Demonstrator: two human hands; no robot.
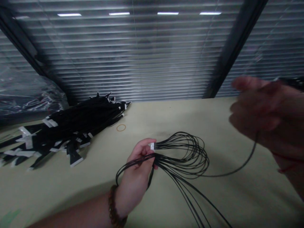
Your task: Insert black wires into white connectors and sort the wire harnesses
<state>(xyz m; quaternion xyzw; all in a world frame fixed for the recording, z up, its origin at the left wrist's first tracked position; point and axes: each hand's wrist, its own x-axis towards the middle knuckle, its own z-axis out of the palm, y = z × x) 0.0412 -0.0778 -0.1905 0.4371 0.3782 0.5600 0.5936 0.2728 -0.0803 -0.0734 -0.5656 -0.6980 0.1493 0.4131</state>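
The black wire bundle [198,155] is held over the middle of the bench [166,117], well short of the far edge. Its looped part is extended from the left hand [139,172] toward the bench's right side, with its long axis set roughly parallel to the far edge; loose tails are splayed toward the near right corner. The white connector [152,146] is pinched at the left fingertips, its wired side turned rightward. The bundle is thus placed nearest the left hand. From the loop, a single wire [220,175] is led right and upward into the raised right hand [258,107], whose fingers are curled around it; their exact grip is blurred.
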